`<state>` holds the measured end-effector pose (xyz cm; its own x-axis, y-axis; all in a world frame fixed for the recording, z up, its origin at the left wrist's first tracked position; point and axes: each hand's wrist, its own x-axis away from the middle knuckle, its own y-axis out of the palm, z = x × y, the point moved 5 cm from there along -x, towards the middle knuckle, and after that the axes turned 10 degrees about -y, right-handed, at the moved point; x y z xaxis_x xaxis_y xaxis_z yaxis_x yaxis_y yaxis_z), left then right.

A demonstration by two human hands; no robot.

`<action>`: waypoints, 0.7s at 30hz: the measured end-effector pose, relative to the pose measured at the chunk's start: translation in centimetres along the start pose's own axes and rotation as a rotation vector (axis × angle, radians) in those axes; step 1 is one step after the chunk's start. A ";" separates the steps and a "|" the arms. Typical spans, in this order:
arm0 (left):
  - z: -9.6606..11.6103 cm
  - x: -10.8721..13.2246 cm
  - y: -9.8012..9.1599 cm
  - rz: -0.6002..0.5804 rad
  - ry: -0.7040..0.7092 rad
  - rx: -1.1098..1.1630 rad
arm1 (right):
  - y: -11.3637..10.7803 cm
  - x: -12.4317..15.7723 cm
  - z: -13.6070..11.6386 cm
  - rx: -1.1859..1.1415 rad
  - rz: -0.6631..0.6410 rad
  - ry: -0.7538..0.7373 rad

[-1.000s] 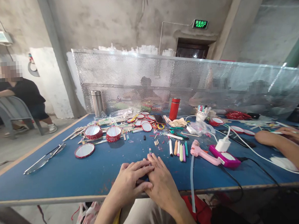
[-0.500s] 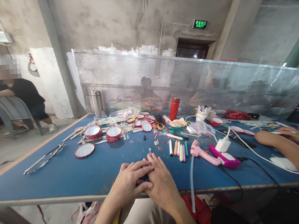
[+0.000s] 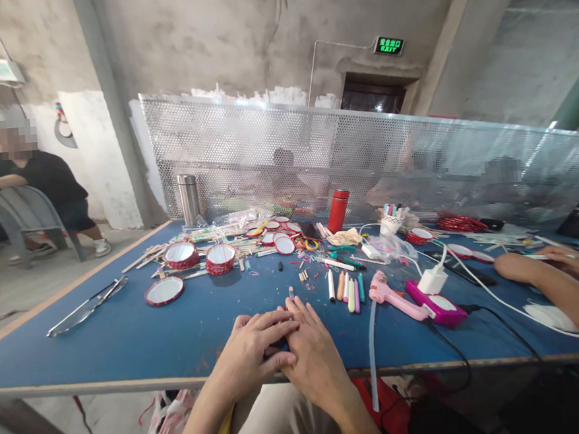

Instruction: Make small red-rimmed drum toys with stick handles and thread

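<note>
Left hand (image 3: pixel 252 355) lies loosely over right hand (image 3: pixel 314 355) at worktop (image 3: pixel 129 340) near edge, both open, nothing visibly held; glue gun (image 3: pixel 385 294) untouched, round mirrors (image 3: pixel 164 291) look assembled.

The left hand (image 3: pixel 252 352) and the right hand (image 3: pixel 315 357) lie flat on the blue tabletop (image 3: pixel 129 334) near its front edge, left fingers laid over the right. Beyond them are a row of coloured pens (image 3: pixel 346 286) and a pink glue gun (image 3: pixel 391 297). A co-worker's arm (image 3: pixel 552 284) rests at the right.
</note>
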<state>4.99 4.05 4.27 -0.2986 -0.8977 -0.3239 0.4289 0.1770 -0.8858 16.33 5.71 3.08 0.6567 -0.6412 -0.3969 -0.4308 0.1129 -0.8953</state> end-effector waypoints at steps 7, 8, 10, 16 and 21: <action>0.0 0.0 -0.1 0.013 0.008 0.013 | -0.1 0.0 -0.2 -0.003 -0.008 0.001; 0.0 0.0 -0.1 0.005 0.007 0.013 | -0.1 0.0 -0.2 -0.001 -0.006 0.002; 0.0 0.0 0.0 -0.010 0.001 0.013 | -0.1 0.0 -0.1 0.000 -0.004 0.002; 0.1 0.0 -0.1 -0.011 -0.009 0.016 | -0.2 0.0 -0.1 -0.010 -0.007 0.007; 0.1 0.0 -0.1 -0.019 -0.009 0.012 | -0.2 0.0 -0.1 -0.020 -0.017 0.012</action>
<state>5.02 4.00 4.37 -0.2995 -0.9043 -0.3041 0.4337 0.1548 -0.8877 16.34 5.68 3.25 0.6569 -0.6518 -0.3789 -0.4320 0.0865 -0.8977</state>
